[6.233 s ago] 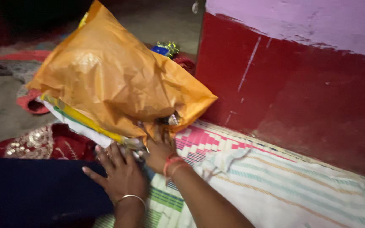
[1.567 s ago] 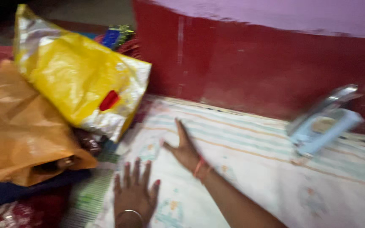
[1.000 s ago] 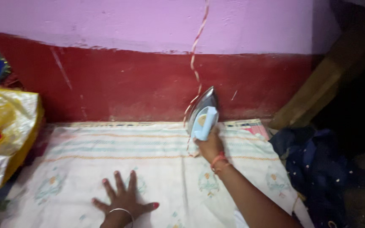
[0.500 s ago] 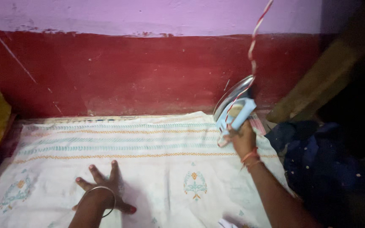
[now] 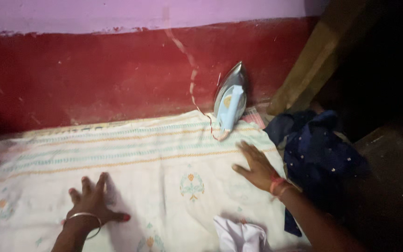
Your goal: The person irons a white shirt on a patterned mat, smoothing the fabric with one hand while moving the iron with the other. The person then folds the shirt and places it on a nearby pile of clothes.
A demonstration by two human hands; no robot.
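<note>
We've got both palms flat and open on the white cloth (image 5: pixel 131 158), left hand (image 5: pixel 91 205) and right hand (image 5: pixel 256 167), holding nothing; blue iron (image 5: pixel 230 105) stands upright just beyond.

Dim indoor view, warm and grainy, with soft focus throughout.

Light falls mostly on the pale cloth (image 5: pixel 155 158) at the centre, while the right side beyond the dark blue garment (image 5: pixel 320 149) sinks into near-black shadow. The left hand (image 5: pixel 92 203) casts a soft shadow to its right. The iron (image 5: pixel 230 100) shows a faint sheen on its metal plate, and its cord (image 5: pixel 192 88) is smeared by motion blur. Edges look muddy and noisy.
</note>
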